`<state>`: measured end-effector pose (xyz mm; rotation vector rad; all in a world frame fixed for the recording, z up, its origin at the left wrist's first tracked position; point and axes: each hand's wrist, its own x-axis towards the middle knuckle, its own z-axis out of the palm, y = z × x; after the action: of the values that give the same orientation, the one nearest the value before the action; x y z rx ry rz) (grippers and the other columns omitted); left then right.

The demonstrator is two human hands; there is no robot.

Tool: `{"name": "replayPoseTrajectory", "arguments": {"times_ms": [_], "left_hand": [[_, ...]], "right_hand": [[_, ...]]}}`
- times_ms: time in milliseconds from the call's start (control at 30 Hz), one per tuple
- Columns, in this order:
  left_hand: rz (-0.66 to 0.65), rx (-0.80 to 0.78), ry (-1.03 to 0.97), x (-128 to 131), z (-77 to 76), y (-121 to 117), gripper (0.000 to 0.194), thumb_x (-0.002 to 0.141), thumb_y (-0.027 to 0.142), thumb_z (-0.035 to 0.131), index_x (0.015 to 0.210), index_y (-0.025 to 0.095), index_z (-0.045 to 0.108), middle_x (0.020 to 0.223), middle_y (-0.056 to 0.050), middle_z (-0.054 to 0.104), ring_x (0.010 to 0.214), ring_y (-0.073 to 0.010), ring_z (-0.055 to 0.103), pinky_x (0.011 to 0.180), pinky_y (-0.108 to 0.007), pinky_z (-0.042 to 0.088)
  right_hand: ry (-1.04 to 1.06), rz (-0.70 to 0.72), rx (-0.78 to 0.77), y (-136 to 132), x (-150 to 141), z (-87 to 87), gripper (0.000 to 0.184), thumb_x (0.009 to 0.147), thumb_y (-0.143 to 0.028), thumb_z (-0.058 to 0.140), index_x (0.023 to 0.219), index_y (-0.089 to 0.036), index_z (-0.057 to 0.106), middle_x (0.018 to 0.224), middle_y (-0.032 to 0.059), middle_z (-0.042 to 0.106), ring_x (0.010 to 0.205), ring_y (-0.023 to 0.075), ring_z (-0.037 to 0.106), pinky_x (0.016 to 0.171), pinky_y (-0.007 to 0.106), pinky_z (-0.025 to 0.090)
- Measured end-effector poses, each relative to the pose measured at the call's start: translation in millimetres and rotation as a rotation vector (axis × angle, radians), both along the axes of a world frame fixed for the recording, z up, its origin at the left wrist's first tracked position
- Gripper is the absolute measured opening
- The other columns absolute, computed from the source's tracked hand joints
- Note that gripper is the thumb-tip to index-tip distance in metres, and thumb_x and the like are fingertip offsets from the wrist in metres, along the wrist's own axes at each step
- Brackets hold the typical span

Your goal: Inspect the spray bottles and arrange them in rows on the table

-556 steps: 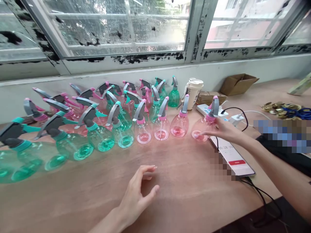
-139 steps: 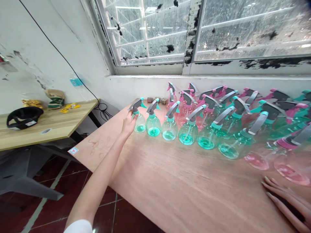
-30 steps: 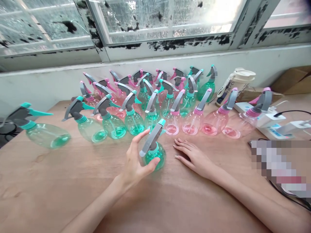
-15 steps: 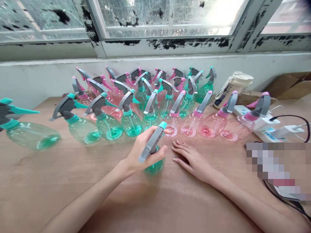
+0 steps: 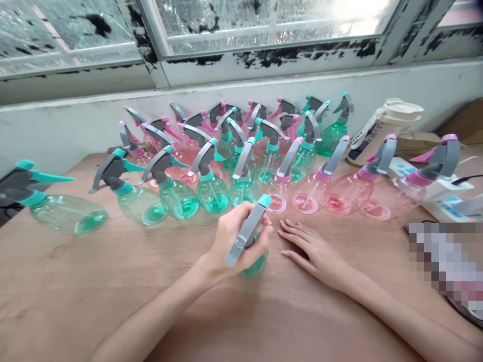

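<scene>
My left hand (image 5: 234, 241) is wrapped around the neck of a green spray bottle (image 5: 254, 264) with a grey and teal trigger head. Its clear green body shows below my fingers, over the middle of the table; whether the base touches the wood I cannot tell. Flat on the table to the right lies my right hand (image 5: 315, 251), fingers stretched and holding nothing. Just beyond my hands stands a front row of spray bottles, green ones (image 5: 213, 193) on the left and pink ones (image 5: 277, 193) on the right.
More pink and green spray bottles crowd behind, against the wall below the window. A cream lidded cup (image 5: 385, 133), white power strips (image 5: 403, 176) and a cardboard box (image 5: 464, 120) stand at the right. A blurred-out object (image 5: 445, 266) lies at the right edge.
The whole view has shifted and tilted slightly, so everything sits a little differently in the picture. My left hand keeps its hold on the green spray bottle; my right hand stays flat.
</scene>
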<state>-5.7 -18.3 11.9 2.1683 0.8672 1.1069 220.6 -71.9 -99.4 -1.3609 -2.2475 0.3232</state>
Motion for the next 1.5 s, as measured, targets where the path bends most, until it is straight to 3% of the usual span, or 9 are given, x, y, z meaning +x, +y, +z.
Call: {"name": "replayPoseTrajectory", "arguments": {"times_ms": [100, 267, 467, 1167, 1400, 1500], "left_hand": [[-0.012, -0.003, 0.022, -0.7, 1.9, -3.6, 0.007, 0.085, 0.023, 0.055, 0.08, 0.019, 0.056, 0.072, 0.0, 0.062, 0.061, -0.0123, 0.059, 0.062, -0.026, 0.051], [0.009, -0.061, -0.005, -2.9, -2.2, -10.1, 0.022, 0.09, 0.026, 0.054, 0.11, 0.018, 0.06, 0.097, -0.008, 0.067, 0.077, -0.0165, 0.064, 0.074, -0.03, 0.055], [0.066, -0.004, 0.034, -4.1, -9.1, -13.7, 0.03, 0.092, 0.025, 0.051, 0.121, 0.018, 0.056, 0.096, -0.007, 0.067, 0.079, -0.0176, 0.065, 0.076, -0.032, 0.053], [0.053, -0.014, 0.001, -3.3, -11.6, -11.9, 0.027, 0.092, 0.025, 0.052, 0.117, 0.017, 0.058, 0.105, -0.009, 0.067, 0.081, -0.018, 0.065, 0.077, -0.034, 0.054], [0.067, 0.001, 0.003, -3.2, -11.4, -11.8, 0.026, 0.091, 0.026, 0.052, 0.116, 0.018, 0.057, 0.103, -0.008, 0.068, 0.079, -0.0174, 0.065, 0.073, -0.031, 0.053], [0.042, 0.014, 0.015, -4.2, -5.5, -11.4, 0.019, 0.09, 0.023, 0.051, 0.106, 0.018, 0.06, 0.094, -0.006, 0.068, 0.077, -0.0171, 0.065, 0.072, -0.03, 0.053]], "right_hand": [[0.006, 0.003, 0.001, -0.2, 0.6, 0.0, 0.046, 0.097, -0.036, 0.052, 0.142, -0.025, 0.05, 0.148, 0.0094, 0.051, 0.139, 0.0288, 0.043, 0.115, 0.056, 0.036], [0.007, 0.007, -0.013, -0.5, 0.7, 2.1, 0.046, 0.098, -0.036, 0.051, 0.143, -0.025, 0.049, 0.149, 0.0092, 0.05, 0.14, 0.0287, 0.042, 0.116, 0.057, 0.034], [-0.022, 0.005, -0.008, -1.0, -0.1, 4.1, 0.047, 0.098, -0.036, 0.049, 0.143, -0.022, 0.049, 0.15, 0.0105, 0.048, 0.14, 0.0284, 0.041, 0.116, 0.055, 0.035], [-0.014, -0.01, -0.004, -2.2, 2.7, 0.2, 0.048, 0.099, -0.037, 0.049, 0.145, -0.024, 0.048, 0.152, 0.0084, 0.046, 0.142, 0.028, 0.039, 0.116, 0.055, 0.034], [-0.015, -0.008, -0.013, -2.3, 2.9, -0.3, 0.048, 0.099, -0.037, 0.049, 0.144, -0.024, 0.048, 0.152, 0.0085, 0.045, 0.142, 0.0279, 0.039, 0.116, 0.055, 0.034], [-0.002, -0.012, -0.011, -2.3, 2.8, 0.2, 0.047, 0.098, -0.037, 0.05, 0.144, -0.025, 0.048, 0.152, 0.008, 0.046, 0.142, 0.0281, 0.039, 0.117, 0.055, 0.033]]}}
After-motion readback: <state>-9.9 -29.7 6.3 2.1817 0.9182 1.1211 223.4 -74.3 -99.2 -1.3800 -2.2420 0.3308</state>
